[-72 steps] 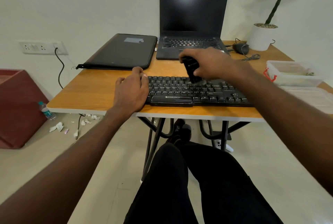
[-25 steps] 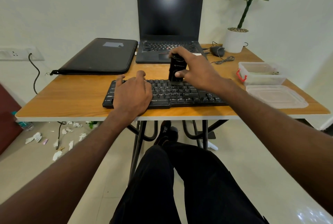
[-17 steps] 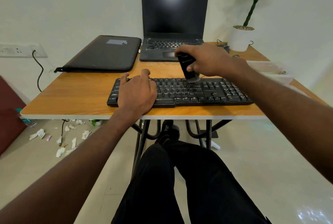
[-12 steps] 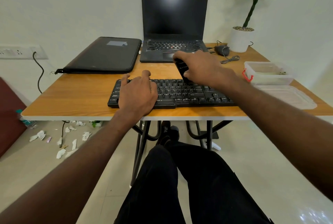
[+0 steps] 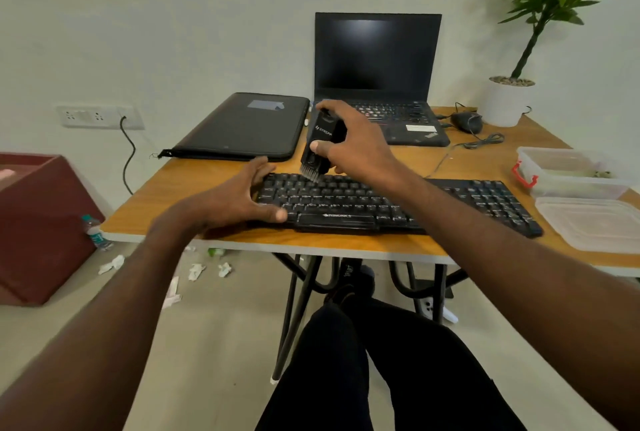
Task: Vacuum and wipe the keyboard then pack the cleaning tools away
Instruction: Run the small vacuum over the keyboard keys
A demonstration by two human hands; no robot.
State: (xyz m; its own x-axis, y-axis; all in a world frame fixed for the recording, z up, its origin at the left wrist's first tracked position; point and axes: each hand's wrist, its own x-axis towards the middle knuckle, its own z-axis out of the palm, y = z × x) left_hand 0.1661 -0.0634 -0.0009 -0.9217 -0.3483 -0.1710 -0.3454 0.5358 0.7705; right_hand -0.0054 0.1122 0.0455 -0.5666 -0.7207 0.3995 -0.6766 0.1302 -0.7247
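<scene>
So, headcount from my end of the feed: one black keyboard (image 5: 398, 203), one little black handheld vacuum (image 5: 320, 144), one open laptop (image 5: 379, 84) with a dark screen, one black laptop sleeve (image 5: 242, 127), one mouse (image 5: 467, 121) with its cable, one potted plant (image 5: 509, 99), one clear plastic box (image 5: 571, 176) with a red latch, and one clear lid (image 5: 595, 222) lying flat in front of it. Two hands, obviously.

All of that sits on the wooden table (image 5: 194, 177). The sleeve is back left, the laptop right beside it, the mouse and plant back right, and the box and lid off the keyboard's right end. On the floor to the left there's a dark red box (image 5: 38, 226), a small water bottle (image 5: 95, 233) next to it, and a scatter of white paper scraps (image 5: 195, 271). My right forearm crosses over the middle of the keyboard and hides some keys.

My right hand (image 5: 356, 146) is wrapped around the vacuum, thumb on its front, holding it nearly upright with the brush tip down on the top key rows toward the left. My left hand (image 5: 239, 198) clamps the keyboard's left end, fingers curled over the far edge and thumb on the near edge.
</scene>
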